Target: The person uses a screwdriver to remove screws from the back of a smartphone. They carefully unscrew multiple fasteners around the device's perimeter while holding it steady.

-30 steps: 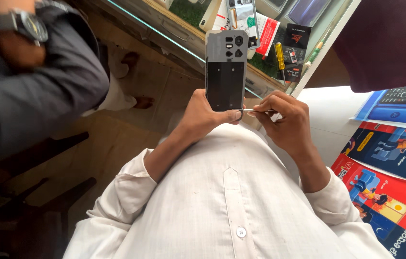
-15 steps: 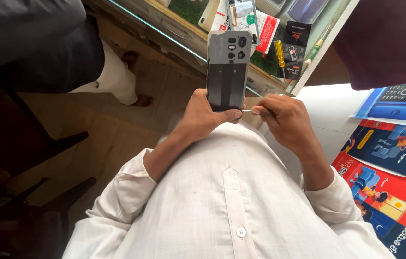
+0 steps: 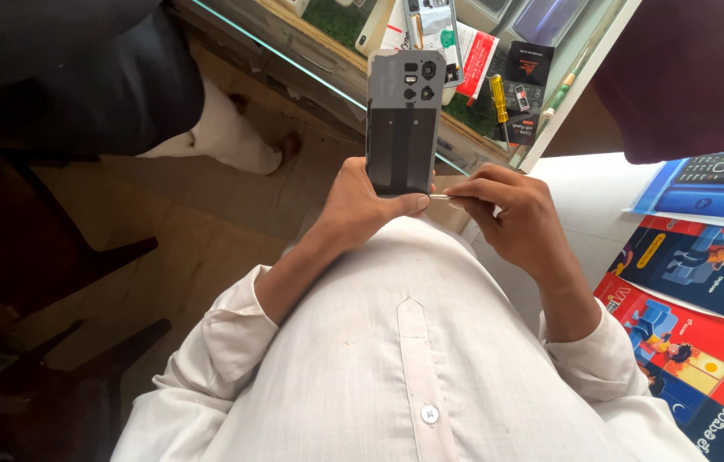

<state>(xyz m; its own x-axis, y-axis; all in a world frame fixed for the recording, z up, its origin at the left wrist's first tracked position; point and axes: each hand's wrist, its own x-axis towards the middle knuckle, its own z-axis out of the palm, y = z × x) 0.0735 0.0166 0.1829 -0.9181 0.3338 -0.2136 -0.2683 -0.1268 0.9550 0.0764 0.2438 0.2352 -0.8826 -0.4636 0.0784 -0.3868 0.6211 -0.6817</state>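
Phone [image 3: 405, 120] is upright in the middle of the frame, back side facing up at the camera, with its camera cutouts at the top. Compared to a second ago it sits a touch higher and straighter, and the dark sleeve [image 3: 62, 68] in the upper left has pulled back, so the wristwatch that was showing is out of view now.

Behind the phone, along the top of the frame, there's a glass display case [image 3: 311, 60] with stuff inside: a yellow-handled screwdriver [image 3: 499, 94], a red packet [image 3: 477, 51], a black box [image 3: 525, 68] and a few other small packs I can't make out.

Left hand [image 3: 362, 205] wraps the bottom end of the phone, fingers curled around it and the thumb pressed across the lower edge. Right hand [image 3: 516, 214] is just to the right, its fingers pinched together on a thin metal tool [image 3: 441, 197] whose tip sits at the phone's lower right corner, right beside the left thumb.

White worktop [image 3: 576, 188] on the right carries colourful posters [image 3: 704, 291].
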